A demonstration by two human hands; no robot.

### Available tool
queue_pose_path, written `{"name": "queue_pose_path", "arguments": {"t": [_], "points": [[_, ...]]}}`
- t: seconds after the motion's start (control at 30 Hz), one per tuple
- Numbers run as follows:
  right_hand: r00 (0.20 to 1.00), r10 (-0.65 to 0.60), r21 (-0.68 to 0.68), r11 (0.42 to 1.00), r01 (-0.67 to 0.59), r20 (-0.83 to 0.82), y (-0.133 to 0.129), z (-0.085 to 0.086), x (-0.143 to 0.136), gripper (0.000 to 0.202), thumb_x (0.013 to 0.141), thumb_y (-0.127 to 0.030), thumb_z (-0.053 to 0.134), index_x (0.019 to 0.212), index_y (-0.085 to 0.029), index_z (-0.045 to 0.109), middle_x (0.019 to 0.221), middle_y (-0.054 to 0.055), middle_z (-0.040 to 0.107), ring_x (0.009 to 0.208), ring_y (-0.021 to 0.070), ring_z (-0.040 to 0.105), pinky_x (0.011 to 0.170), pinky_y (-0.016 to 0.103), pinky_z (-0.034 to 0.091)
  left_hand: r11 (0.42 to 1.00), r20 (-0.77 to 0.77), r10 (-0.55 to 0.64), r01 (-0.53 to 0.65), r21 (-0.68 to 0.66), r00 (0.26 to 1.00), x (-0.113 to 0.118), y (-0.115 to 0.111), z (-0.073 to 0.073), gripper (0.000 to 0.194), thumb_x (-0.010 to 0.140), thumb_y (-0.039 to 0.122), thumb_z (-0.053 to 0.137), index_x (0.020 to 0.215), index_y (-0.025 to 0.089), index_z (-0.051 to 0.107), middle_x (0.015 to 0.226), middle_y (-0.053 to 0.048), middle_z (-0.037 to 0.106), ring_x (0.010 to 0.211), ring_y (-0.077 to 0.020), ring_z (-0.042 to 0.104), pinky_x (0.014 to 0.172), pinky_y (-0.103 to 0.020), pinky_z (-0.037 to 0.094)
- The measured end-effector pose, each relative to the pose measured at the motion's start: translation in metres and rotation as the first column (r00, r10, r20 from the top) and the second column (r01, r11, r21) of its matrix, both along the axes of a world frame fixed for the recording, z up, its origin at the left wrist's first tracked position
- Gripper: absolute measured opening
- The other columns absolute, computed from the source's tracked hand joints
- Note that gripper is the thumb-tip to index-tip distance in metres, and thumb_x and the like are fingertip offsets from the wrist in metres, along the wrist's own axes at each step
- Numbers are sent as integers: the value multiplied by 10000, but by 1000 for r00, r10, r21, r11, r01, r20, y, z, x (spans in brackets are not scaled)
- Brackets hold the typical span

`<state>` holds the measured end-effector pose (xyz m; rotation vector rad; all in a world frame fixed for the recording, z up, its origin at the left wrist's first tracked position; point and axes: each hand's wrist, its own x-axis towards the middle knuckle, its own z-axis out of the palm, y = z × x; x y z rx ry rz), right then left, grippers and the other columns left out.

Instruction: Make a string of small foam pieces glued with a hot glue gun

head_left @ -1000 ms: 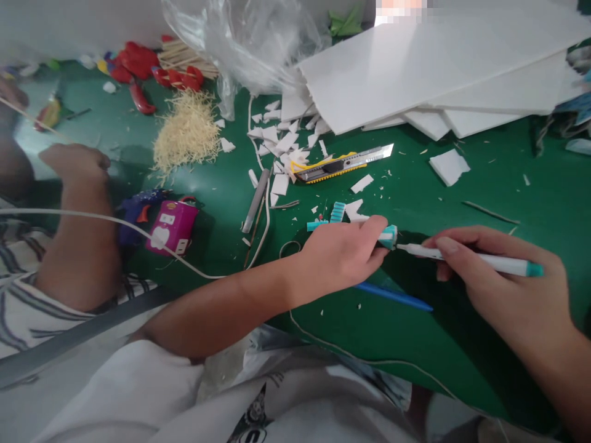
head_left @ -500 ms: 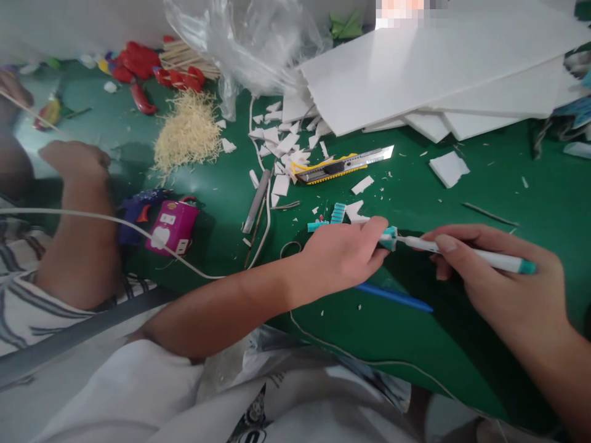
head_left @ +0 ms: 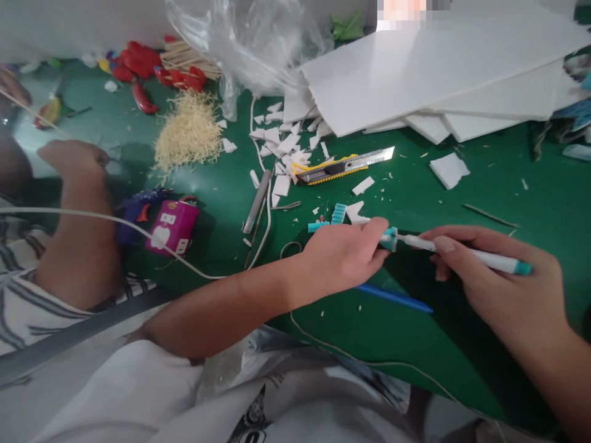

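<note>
Head view: right of the yellow utility knife (head_left: 344,167), the left hand (head_left: 348,251) grips a small teal-and-white piece (head_left: 391,239); the right hand (head_left: 494,264) grasps a white marker (head_left: 484,258), its tip at the piece.

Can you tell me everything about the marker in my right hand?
The marker is slim and white, probably plastic, with a teal back end and a tapered front narrowing to a thin, uncapped tip. It slants above the green table, tip to the left, pinched between your right hand's thumb and fingers. Its tip is at the small teal-and-white piece in your left hand; I can't tell if they touch.
</note>
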<state>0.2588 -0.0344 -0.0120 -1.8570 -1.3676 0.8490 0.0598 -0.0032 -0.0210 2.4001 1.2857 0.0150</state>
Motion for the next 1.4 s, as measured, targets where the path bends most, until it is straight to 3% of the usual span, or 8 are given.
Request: {"name": "queue_pose_path", "arguments": {"t": [0.43,0.9,1.27,1.4], "points": [[999,17,5,1000,-17,-38,1,2,-1,185,730,-473,736,724,-296,790,494,-11,612,430,137,514,391,261,367,1000,-10,-16,16,22,1000,-1,0,0,289,1017,396,526,1220,190,541,852,-31,768,796,-263,760,545,-303,437],[999,47,-37,998,-47,-19,-1,6,-2,254,762,-489,739,786,-242,793,515,-15,588,419,100,442,371,256,271,1000,-23,-14,15,15,1000,0,1,-1,292,1022,400,515,1231,198,537,872,-31,772,819,-269,762,553,-305,456],[992,78,-55,995,-84,-103,0,5,-3,164,764,-431,736,756,-276,789,526,-18,615,456,127,551,423,257,424,1000,-2,-6,6,-2,1000,0,0,-1,303,1019,397,520,1236,188,547,891,-59,764,813,-262,749,585,-302,490],[991,87,-47,995,-92,-97,0,2,0,178,753,-448,752,765,-277,797,541,-13,631,454,123,552,422,251,427,1000,-10,-13,13,7,1000,0,1,-2,299,1020,400,514,1234,193,543,899,-53,770,813,-260,750,579,-299,482]]}}
